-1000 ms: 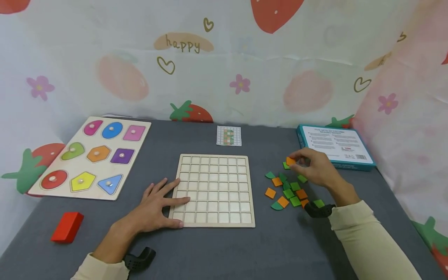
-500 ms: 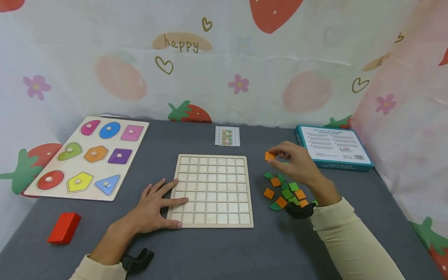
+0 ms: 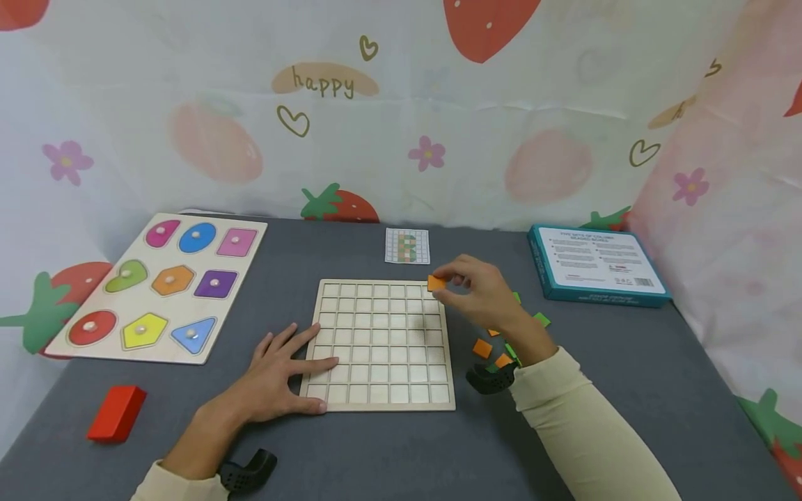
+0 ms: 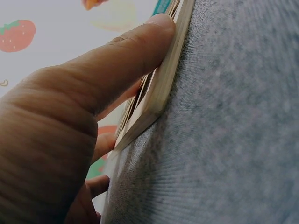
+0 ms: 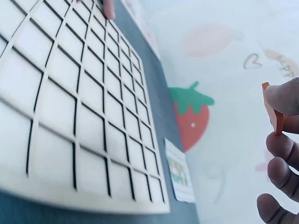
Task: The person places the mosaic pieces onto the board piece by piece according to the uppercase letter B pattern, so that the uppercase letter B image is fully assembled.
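Note:
A pale wooden grid board (image 3: 379,407) with square cells lies on the grey cloth. My left hand (image 3: 276,372) rests at its left edge, fingers spread over the frame; the left wrist view has the thumb (image 4: 140,49) lying on the board's rim (image 4: 161,88). Above the board's far right corner, my right hand (image 3: 479,292) pinches an orange square tile (image 3: 436,283) between thumb and fingertips. In the right wrist view the orange tile (image 5: 273,109) is held edge-on, up off the board. Loose orange tiles (image 3: 482,348) and green tiles (image 3: 541,319) lie right of the board, partly hidden by the right arm.
A small pattern card (image 3: 407,246) lies beyond the board. At the back right is a teal box (image 3: 601,264). A knobbed shape puzzle (image 3: 156,278) lies at left, with a red block (image 3: 117,414) in front. A printed cloth hangs behind.
My right hand has carried the orange tile leftward from above the loose tiles to the board's far right corner. The left hand has stayed on the board's left edge.

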{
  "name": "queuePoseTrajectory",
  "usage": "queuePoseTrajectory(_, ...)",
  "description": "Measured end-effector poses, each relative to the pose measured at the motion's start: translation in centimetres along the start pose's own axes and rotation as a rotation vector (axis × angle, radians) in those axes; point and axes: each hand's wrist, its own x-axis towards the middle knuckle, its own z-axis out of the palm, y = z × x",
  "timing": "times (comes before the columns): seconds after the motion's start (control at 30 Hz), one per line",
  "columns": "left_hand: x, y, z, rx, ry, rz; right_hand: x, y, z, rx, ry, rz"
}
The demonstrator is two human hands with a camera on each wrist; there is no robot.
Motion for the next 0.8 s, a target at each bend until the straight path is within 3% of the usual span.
queuePoseTrajectory(0.8, 0.1, 0.1, 0.1, 0.019, -0.007, -0.01, 3.8, 0.2, 9.0, 0.106, -0.096, 0.106)
